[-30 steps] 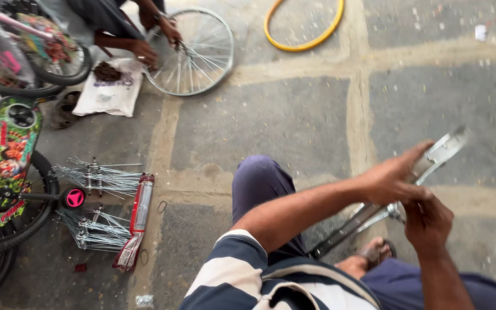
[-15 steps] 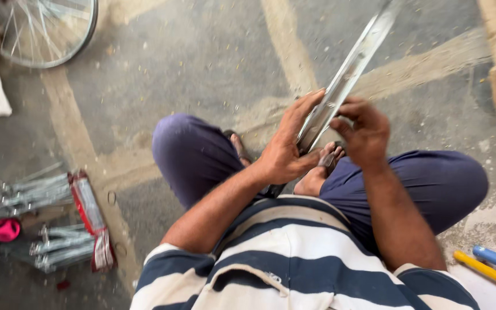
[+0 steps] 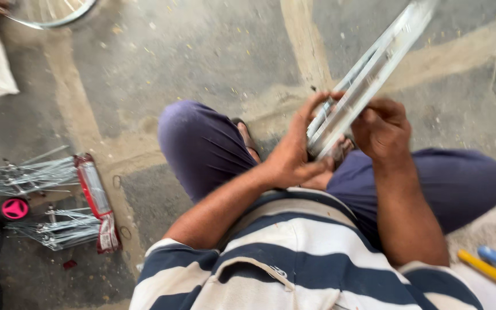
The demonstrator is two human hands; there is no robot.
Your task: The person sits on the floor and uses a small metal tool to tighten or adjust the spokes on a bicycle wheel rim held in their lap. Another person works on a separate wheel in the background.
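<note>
Since half second ago: strip (image 3: 363,80) sits closer, steeper, top end now cut off at frame edge. Left hand (image 3: 294,155) clasps lower end from left side; right hand (image 3: 383,129) pinches it from right. Strip over lap, above crossed legs (image 3: 202,143), clear of floor (image 3: 173,63). Work still at bottom end.

Hidden: strip's bottom tip behind fingers; motion blur, kind of metal part unclear. Spoke bundles (image 3: 47,201) at floor's left edge, wheel rim (image 3: 53,17) at top-left corner, half cut off.

I see two clear plastic packs of spokes (image 3: 35,175) (image 3: 58,229) lying side by side on the floor at my left, each closed by a flat red and white header card (image 3: 96,201) at its right end.
</note>
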